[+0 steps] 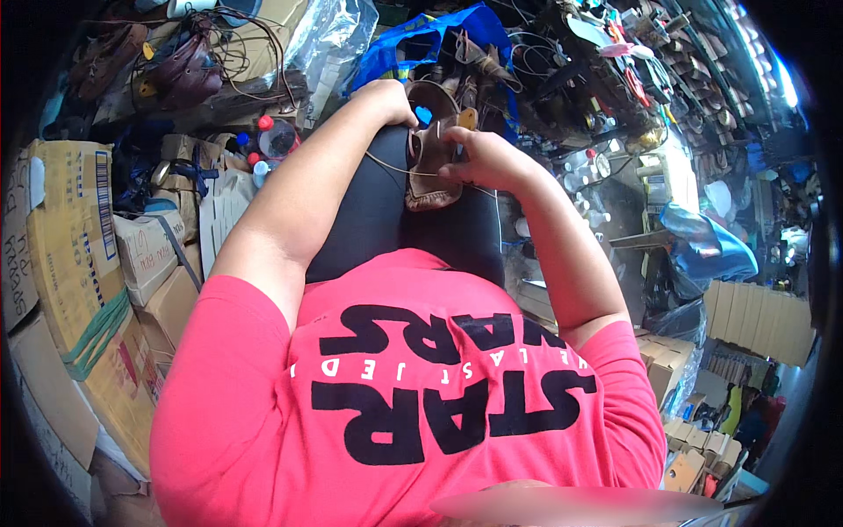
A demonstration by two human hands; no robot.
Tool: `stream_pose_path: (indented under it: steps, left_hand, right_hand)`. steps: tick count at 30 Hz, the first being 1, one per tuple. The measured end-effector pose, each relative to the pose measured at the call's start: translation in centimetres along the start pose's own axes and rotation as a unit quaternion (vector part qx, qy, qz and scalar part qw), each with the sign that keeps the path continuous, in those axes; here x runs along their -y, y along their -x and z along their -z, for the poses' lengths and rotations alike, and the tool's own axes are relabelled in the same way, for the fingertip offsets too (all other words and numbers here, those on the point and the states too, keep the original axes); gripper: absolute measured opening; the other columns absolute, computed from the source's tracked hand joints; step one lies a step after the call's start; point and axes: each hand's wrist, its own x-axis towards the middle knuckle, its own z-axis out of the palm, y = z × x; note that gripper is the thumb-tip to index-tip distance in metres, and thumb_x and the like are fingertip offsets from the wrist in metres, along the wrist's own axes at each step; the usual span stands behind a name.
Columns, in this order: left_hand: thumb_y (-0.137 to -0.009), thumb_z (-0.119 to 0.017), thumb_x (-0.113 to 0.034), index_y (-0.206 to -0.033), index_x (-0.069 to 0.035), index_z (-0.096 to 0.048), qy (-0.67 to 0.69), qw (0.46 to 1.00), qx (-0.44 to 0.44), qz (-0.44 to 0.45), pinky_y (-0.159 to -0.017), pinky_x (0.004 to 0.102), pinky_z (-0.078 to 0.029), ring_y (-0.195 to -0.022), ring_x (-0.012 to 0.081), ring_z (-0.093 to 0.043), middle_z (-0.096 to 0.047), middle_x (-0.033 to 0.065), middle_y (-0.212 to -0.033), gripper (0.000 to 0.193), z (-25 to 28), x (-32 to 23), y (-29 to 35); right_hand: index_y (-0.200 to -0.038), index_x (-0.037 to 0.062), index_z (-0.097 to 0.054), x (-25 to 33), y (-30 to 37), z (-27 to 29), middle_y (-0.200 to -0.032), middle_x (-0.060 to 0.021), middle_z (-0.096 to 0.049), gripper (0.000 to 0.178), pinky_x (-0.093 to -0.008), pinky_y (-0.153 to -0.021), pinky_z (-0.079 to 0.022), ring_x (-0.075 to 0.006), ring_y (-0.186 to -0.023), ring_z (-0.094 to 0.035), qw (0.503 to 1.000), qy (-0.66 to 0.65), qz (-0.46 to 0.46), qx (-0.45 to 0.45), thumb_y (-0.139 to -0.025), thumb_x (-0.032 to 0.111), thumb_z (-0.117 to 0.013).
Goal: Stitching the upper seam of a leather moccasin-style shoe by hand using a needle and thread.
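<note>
A brown leather shoe [435, 160] lies over my dark-trousered thighs, its stitched end toward me. A bright blue patch shows on its inside. My left hand [388, 102] has its fingers curled onto the far left edge of the shoe. At the other side my right hand [492, 162] grips the shoe's edge, thumb and forefinger bent over it. A thin pale cord [386, 164] crosses the shoe from left to right. Just beyond my right fingers sits a small yellow-orange oval piece [468, 119]. My left fingertips are partly hidden.
Beyond my knees lies a blue plastic bag [439, 35]. Cardboard boxes [75, 220] are stacked at the left, with capped bottles [277, 136] near my left forearm. Dark leather pieces [189, 70] lie at the far left. Crowded tools [628, 53] and shelves fill the right.
</note>
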Motion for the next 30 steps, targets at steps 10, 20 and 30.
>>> stream_pose_path:
  steps: [10,20,30]
  left_hand:
    - [-0.062,-0.08,-0.041,-0.104,-0.011,-0.072,-0.013,0.996,0.075,0.038,-0.088,0.0423,-0.051,-0.104,0.0324,-0.065,-0.067,0.0161,-0.114,0.053,1.0,-1.9,0.2]
    - [-0.079,-0.07,-0.023,-0.117,-0.01,-0.056,0.089,0.957,-0.264,-0.079,-0.091,0.0429,-0.049,-0.103,0.0347,-0.062,-0.061,0.0134,-0.113,0.043,-0.5,-3.6,2.6]
    - [-0.069,-0.08,-0.021,-0.1,-0.006,-0.057,0.333,0.89,-0.003,-0.312,-0.083,0.0348,-0.048,-0.091,0.0242,-0.058,-0.059,0.0089,-0.093,0.041,-2.6,-5.1,6.2]
  right_hand:
    - [-0.078,0.007,-0.066,3.9,4.2,-0.6,-0.071,-0.015,-0.066,0.034,-0.0424,-0.067,-0.052,-0.0329,-0.073,-0.066,0.982,0.073,-0.167,-0.041,-0.08,0.041,-0.07]
    - [-0.085,0.0077,-0.06,3.3,4.2,-2.7,-0.077,-0.0086,-0.061,0.039,-0.0404,-0.066,-0.051,-0.0292,-0.075,-0.064,0.964,0.03,-0.16,-0.212,-0.075,0.041,-0.077]
    - [-0.069,-0.0016,-0.055,1.2,6.5,-0.7,-0.066,-0.0208,-0.052,0.036,-0.0443,-0.057,-0.042,-0.0386,-0.064,-0.055,0.989,-0.13,-0.071,-0.01,-0.086,0.029,-0.064]
